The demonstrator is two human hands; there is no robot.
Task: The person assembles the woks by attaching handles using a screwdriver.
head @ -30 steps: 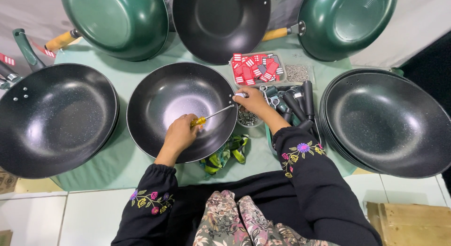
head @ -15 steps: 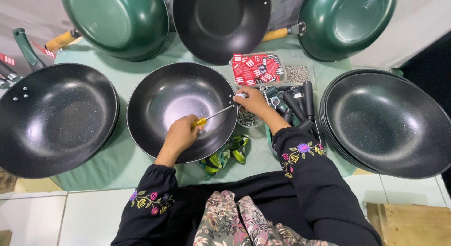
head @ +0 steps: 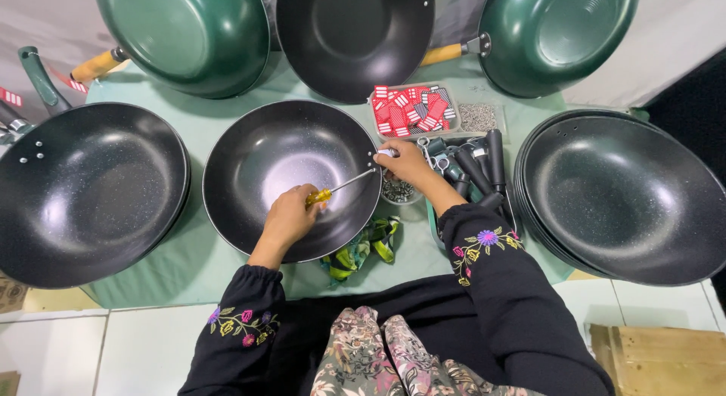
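Yellow-handled screwdriver [head: 336, 190] in closed left grip [head: 291, 218]

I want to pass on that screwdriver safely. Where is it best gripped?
By the yellow handle of the screwdriver, from the near left, where the left hand wraps it. It lies slanted inside the black pan, thin shaft toward the right hand at the rim.

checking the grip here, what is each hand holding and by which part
The left hand holds a screwdriver by its yellow handle, tip toward the rim of the black pan. The right hand pinches something small at that rim; what it is cannot be told.
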